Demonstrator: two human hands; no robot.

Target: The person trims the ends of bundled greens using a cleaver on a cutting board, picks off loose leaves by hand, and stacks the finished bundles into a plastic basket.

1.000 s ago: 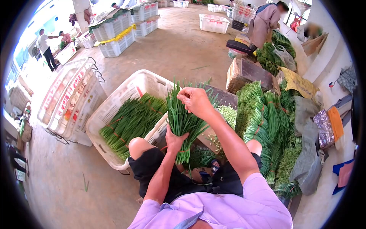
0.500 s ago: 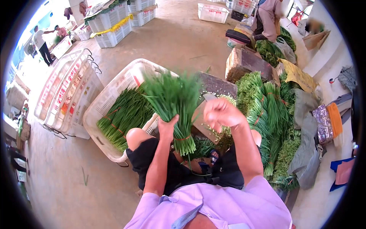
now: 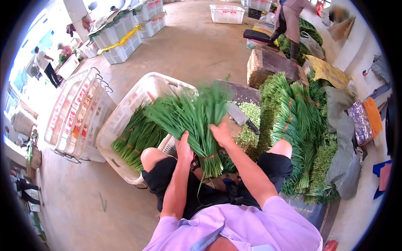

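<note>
A bundle of green chives (image 3: 199, 119) is held up before my knees, its cut ends pointing down and a red band around the stems. My left hand (image 3: 183, 147) wraps its left side. My right hand (image 3: 220, 134) closes on the right side of the leaves, which partly hide the fingertips. The leaf tips fan out and are blurred. Just right of the bundle, a knife (image 3: 238, 113) with a dark handle lies on a wooden block (image 3: 243, 91) beside chopped pale stem ends (image 3: 251, 112). Both hands are apart from the knife.
To my left, a white plastic crate (image 3: 109, 142) holds banded chives (image 3: 140, 136). Stacked white crates (image 3: 75, 113) stand farther left. More bundles (image 3: 299, 113) are piled at my right beside a grey sheet (image 3: 341, 159). A person (image 3: 289, 21) stands at the back right.
My right hand has come down from above the block onto the bundle's right side, uncovering the knife. The bundle's leaves have spread wider; my left hand still holds it.
</note>
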